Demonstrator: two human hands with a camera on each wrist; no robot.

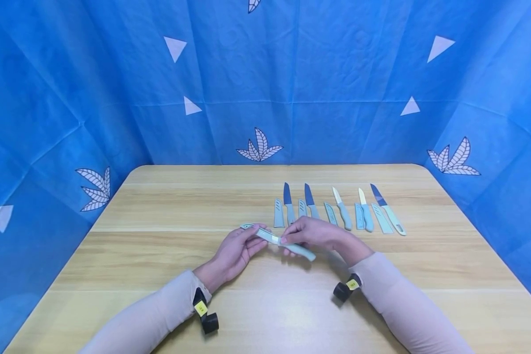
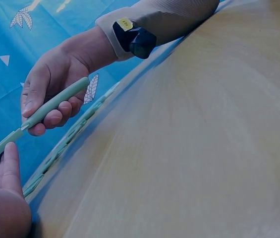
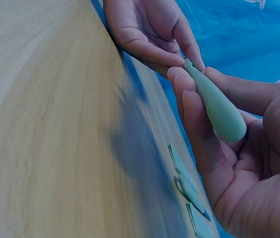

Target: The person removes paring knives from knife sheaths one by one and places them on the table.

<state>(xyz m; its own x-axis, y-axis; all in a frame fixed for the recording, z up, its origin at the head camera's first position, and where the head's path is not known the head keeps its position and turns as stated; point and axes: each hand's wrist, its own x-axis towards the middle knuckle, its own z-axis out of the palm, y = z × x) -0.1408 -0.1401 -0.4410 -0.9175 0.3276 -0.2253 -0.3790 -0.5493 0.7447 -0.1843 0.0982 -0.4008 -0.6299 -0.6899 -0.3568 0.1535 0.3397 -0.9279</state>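
Observation:
My left hand (image 1: 234,253) pinches a pale green blade sheath (image 1: 264,235) between thumb and fingers, above the table. My right hand (image 1: 320,235) grips the light green handle of a paring knife (image 1: 302,251), thumb on one side and fingers curled under. The knife's blade is mostly inside the sheath, and a short pale strip of it shows between sheath and handle. In the left wrist view, the knife handle (image 2: 60,101) lines up with the sheath (image 2: 1,148). The right wrist view shows the rounded butt of the handle (image 3: 224,119) toward the camera.
Beyond the hands, several knives lie in a row on the wooden table (image 1: 168,275), each beside a sheath. Some have dark blue blades, like the knife at the right end (image 1: 387,209); others have pale blades, like this knife (image 1: 342,209). Blue patterned cloth (image 1: 318,64) surrounds the table.

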